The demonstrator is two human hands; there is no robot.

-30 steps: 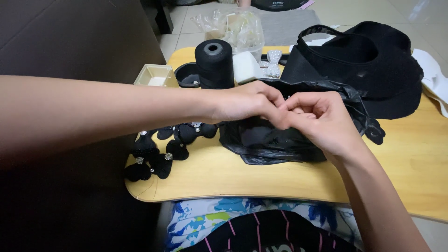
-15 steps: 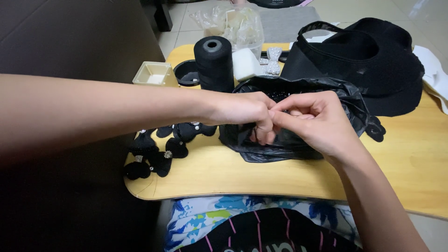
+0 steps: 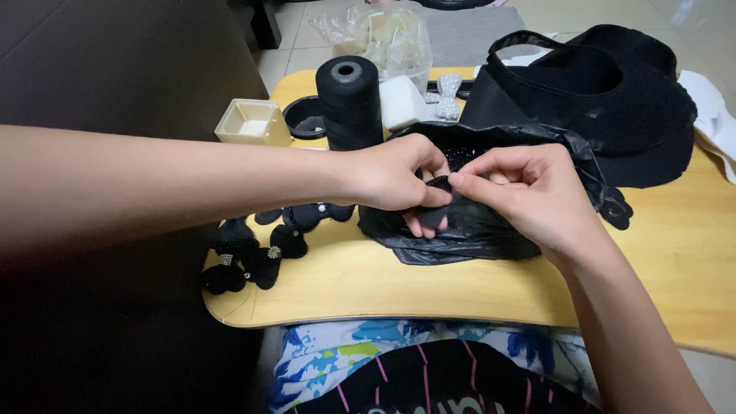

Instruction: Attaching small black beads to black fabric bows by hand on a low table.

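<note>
My left hand [image 3: 395, 178] and my right hand [image 3: 529, 195] meet over an open black plastic bag [image 3: 475, 230] on the wooden lap table [image 3: 491, 284]. Between their fingertips they pinch a small black fabric piece [image 3: 437, 184]. Tiny dark beads [image 3: 460, 157] show inside the bag just behind the fingers. Several finished black fabric bows with sparkly centres [image 3: 264, 245] lie to the left of the bag, under my left forearm.
A tall black thread spool [image 3: 349, 103], a cream square dish [image 3: 251, 123], a black round lid [image 3: 305, 119], a white block [image 3: 402, 101] and a silver bow [image 3: 447, 96] stand behind. Black fabric pieces [image 3: 613, 100] fill the back right. A clear bag [image 3: 383, 34] sits beyond.
Both hands stay pinched together over the bag and have shifted slightly; the fingertips now hold the small black piece a little lower and closer together.
</note>
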